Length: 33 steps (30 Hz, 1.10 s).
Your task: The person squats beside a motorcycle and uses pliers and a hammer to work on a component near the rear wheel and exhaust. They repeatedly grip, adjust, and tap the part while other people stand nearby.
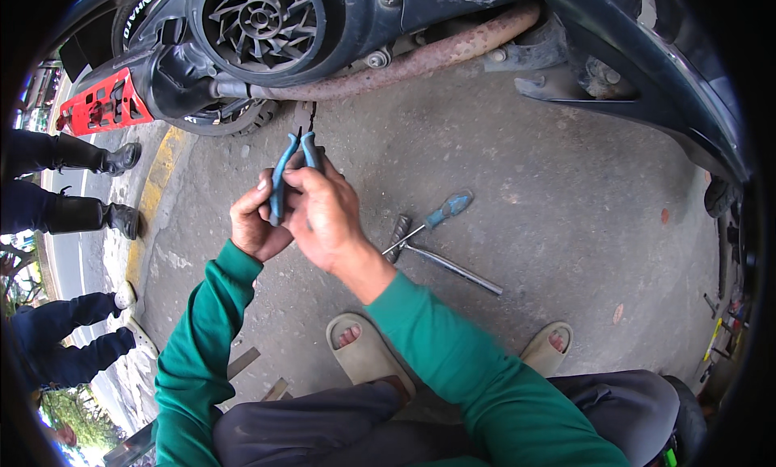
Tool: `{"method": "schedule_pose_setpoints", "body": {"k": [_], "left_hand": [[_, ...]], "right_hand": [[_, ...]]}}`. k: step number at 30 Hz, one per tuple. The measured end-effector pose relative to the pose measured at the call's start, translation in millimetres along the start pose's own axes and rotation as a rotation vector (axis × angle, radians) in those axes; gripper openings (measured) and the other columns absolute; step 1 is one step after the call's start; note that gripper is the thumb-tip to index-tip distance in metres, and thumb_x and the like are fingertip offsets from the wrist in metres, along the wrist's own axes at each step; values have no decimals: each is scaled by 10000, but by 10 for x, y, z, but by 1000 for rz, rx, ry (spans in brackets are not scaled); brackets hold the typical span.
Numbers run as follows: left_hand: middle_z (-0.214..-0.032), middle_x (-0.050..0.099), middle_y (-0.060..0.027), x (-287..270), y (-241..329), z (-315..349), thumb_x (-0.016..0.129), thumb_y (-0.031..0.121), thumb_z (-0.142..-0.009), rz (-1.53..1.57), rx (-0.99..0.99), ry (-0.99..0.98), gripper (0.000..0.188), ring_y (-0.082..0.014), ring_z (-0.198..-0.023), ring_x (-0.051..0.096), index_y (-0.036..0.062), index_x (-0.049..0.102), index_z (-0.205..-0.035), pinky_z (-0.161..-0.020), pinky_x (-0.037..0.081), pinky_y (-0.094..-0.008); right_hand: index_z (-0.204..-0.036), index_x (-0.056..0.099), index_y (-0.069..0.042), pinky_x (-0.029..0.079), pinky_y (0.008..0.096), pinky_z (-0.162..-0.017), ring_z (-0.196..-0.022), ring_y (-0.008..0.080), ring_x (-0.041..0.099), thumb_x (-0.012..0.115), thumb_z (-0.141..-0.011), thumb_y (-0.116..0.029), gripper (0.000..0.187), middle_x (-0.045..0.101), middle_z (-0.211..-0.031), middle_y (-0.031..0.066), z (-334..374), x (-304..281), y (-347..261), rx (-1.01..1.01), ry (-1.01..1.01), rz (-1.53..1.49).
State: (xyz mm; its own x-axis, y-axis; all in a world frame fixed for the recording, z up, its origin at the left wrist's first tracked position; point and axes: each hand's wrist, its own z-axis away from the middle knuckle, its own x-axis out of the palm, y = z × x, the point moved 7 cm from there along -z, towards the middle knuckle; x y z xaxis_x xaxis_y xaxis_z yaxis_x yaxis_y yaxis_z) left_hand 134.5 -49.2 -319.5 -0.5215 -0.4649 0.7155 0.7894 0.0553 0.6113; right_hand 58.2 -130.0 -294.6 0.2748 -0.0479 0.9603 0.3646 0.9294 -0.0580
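Note:
Both my hands are raised over the pavement, close to the underside of a motor scooter (453,2). Between them is a pair of blue-handled pliers (283,172), its dark, narrow end pointing away from me. My left hand (257,216) has its fingers closed around the left handle. My right hand (327,212) is closed at the other handle, its thumb lying across toward the left one. A thin dark piece shows just beyond the pliers; I cannot make out whether it is held or lies on the ground. The fingers of my right hand are partly hidden.
On the ground, a blue-handled screwdriver (449,211) lies across a hammer (457,270). Above my hands run a rusty exhaust pipe (420,63) and a muffler with a red guard (105,103). People's legs (69,216) stand left, by a yellow kerb line (158,176).

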Motion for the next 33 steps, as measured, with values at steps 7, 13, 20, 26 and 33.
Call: {"method": "schedule_pose_setpoints", "body": {"k": [7, 13, 20, 26, 33], "left_hand": [[-1156, 715, -186, -183, 388, 109, 669, 476, -979, -99, 55, 255, 380, -371, -1198, 639, 98, 674, -1019, -1094, 487, -546], [-739, 625, 2, -161, 573, 98, 704, 435, -975, -19, 58, 128, 395, -143, -761, 595, 55, 664, -1075, -805, 512, -303], [-777, 415, 63, 375, 9, -136, 711, 256, -965, -364, -236, 44, 483, -47, -640, 388, 52, 535, -1365, -549, 327, -235], [-1056, 622, -17, 644, -84, -276, 695, 304, -972, -446, -153, 66, 591, -75, -765, 571, 59, 491, -1470, -621, 457, -250], [-1412, 599, -120, 590, -286, -478, 682, 309, -975, -514, -171, 142, 661, -250, -1334, 561, 24, 458, -1528, -1146, 404, -421]], "right_hand": [[-1087, 498, -118, 531, 316, -670, -843, 157, 647, 689, -1017, -133, 204, 630, -935, 63, -244, 258, 447, -123, 202, -29], [-1017, 575, -60, 467, 303, -613, -698, 139, 561, 677, -994, -72, 105, 575, -855, 38, -277, 359, 496, -17, 57, -205], [-1000, 638, -20, 419, 293, -531, -650, 139, 555, 685, -991, -118, 108, 613, -853, 61, 17, -55, -122, 163, 24, 145], [-824, 638, -22, 420, 328, -423, -549, 123, 576, 642, -943, -63, 126, 624, -703, 57, -19, -314, -393, 15, 147, 628], [-904, 684, 8, 572, 510, -727, -852, 429, 742, 661, -884, -119, 130, 743, -908, 249, -42, -398, -693, -290, 302, 1452]]}}
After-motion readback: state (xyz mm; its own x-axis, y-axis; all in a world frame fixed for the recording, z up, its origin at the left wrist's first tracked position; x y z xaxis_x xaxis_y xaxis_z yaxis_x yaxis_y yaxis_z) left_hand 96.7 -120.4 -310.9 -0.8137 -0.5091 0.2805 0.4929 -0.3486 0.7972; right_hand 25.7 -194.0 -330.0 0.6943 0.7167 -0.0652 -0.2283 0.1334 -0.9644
